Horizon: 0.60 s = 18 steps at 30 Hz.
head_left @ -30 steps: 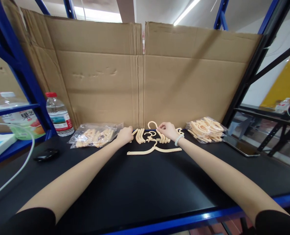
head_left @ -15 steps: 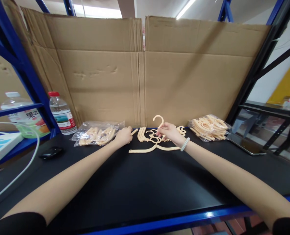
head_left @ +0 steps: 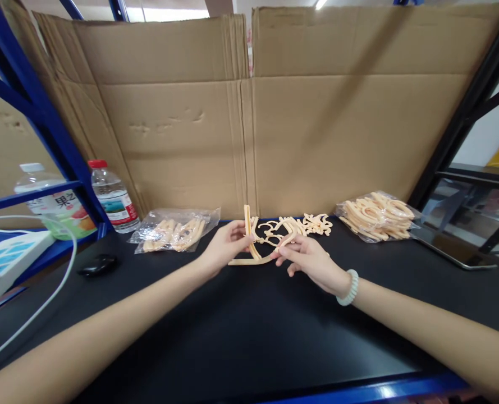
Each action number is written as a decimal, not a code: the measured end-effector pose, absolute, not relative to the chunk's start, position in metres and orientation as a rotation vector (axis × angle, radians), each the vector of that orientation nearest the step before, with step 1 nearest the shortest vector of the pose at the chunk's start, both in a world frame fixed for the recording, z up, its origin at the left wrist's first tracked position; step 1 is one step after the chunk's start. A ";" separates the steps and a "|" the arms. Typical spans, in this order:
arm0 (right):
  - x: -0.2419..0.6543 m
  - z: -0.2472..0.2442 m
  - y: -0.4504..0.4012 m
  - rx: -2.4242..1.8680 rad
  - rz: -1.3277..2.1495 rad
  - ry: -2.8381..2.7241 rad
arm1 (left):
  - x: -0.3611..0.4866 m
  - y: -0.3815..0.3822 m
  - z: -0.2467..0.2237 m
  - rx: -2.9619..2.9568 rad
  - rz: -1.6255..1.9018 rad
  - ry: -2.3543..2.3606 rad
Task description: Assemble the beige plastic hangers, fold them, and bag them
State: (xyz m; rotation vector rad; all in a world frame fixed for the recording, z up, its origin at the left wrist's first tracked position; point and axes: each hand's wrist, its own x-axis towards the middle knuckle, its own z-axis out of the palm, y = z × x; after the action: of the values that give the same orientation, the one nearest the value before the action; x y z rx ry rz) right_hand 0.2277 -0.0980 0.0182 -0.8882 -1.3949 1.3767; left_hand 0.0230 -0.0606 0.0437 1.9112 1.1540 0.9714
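My left hand [head_left: 226,246] is closed on a beige plastic hanger arm [head_left: 247,220], which stands nearly upright with its grooved side showing. Between the thumb and fingers of my right hand [head_left: 314,262] is a beige hanger hook [head_left: 289,239], tilted to the right. Both hands are close together over the black table, the two pieces a little apart. Beneath them lies a hanger [head_left: 243,262], its right part hidden by my right hand. Behind are loose hooks [head_left: 270,225], partly covered, and a cluster of small curved hanger parts [head_left: 319,223].
Clear bags of beige parts lie left [head_left: 175,231] and right [head_left: 375,216], with a flat dark tablet-like thing [head_left: 455,247] beyond the right one. At left are a black mouse [head_left: 98,265], a red-capped bottle [head_left: 113,196] and a white cable [head_left: 59,283]. Cardboard [head_left: 182,134] walls the back.
My left hand has moved right, bringing the hanger arm upright beside the hook. My right hand has come lower and nearer, turning the hook to the right. The view has shifted slightly.
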 end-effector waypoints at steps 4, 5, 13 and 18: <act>0.222 0.010 -0.103 -0.843 1.397 -1.357 | 0.030 -0.086 0.025 1.795 1.200 0.850; 0.223 0.008 -0.102 -0.842 1.400 -1.352 | 0.030 -0.089 0.020 1.793 1.227 0.794; 0.230 0.007 -0.100 -0.765 1.574 -1.345 | 0.026 -0.094 0.004 1.804 1.359 0.768; 0.235 0.013 -0.102 -0.733 1.643 -1.354 | 0.026 -0.098 0.002 1.920 1.383 0.744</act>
State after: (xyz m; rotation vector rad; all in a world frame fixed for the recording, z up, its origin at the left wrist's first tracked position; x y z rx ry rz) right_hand 0.2347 -0.1024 0.0130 -0.7331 -1.3543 1.6434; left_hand 0.0256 -0.0980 0.0018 1.9204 0.7436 1.3829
